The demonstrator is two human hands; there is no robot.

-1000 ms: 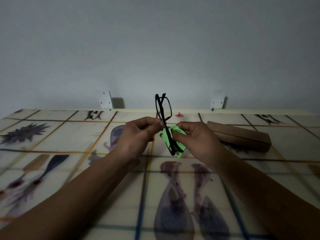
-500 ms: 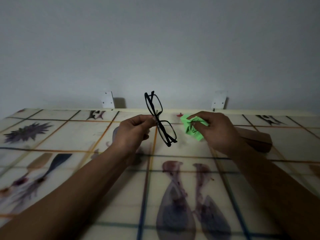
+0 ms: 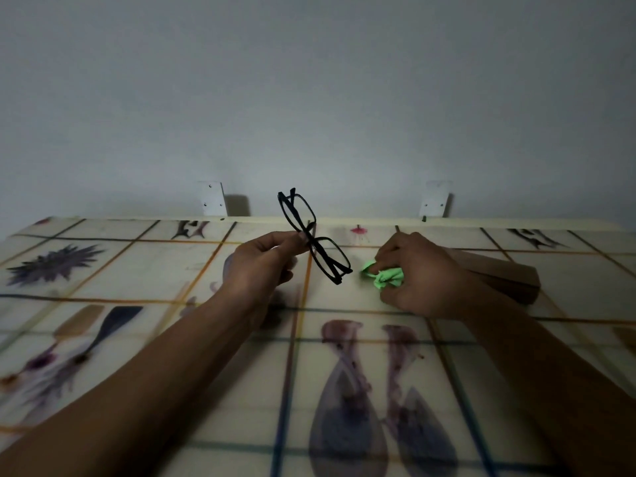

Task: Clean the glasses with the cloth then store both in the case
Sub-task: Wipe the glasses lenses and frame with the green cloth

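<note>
My left hand (image 3: 261, 266) pinches the black-framed glasses (image 3: 315, 241) at the bridge and holds them tilted in the air above the table, temples folded. The crumpled green cloth (image 3: 383, 275) is bunched in my right hand (image 3: 418, 273), which is low over the table, just right of the glasses and apart from them. Behind my right hand lies the long brown case (image 3: 506, 275), shut, partly hidden by the hand and wrist.
The table (image 3: 155, 270) has a pale printed cover with grid lines and plant and fish pictures. Its far edge meets a plain wall, where two white brackets (image 3: 211, 203) stand.
My right hand pulled the cloth off the glasses, swung right and then dropped toward the table. My left hand tilted the glasses and shifted them a little left.
</note>
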